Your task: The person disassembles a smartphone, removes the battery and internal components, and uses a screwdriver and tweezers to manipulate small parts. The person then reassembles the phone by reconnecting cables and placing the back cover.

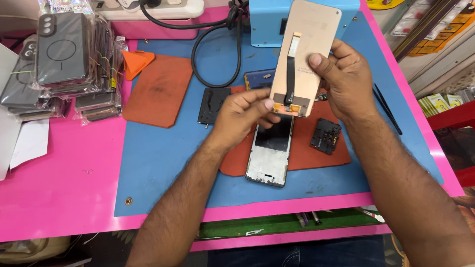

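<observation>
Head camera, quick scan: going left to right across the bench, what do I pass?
Stack of bagged phone cases → orange triangular pick → rust-coloured mat → left hand → display panel → right hand → black tweezers.

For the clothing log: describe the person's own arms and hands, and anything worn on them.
Both forearms are bare up to the picture's lower edge; no sleeve shows. The left hand and right hand wear no gloves. No ring, watch or wristband can be seen on the sides facing the camera. The nails are short and unpainted.
</observation>
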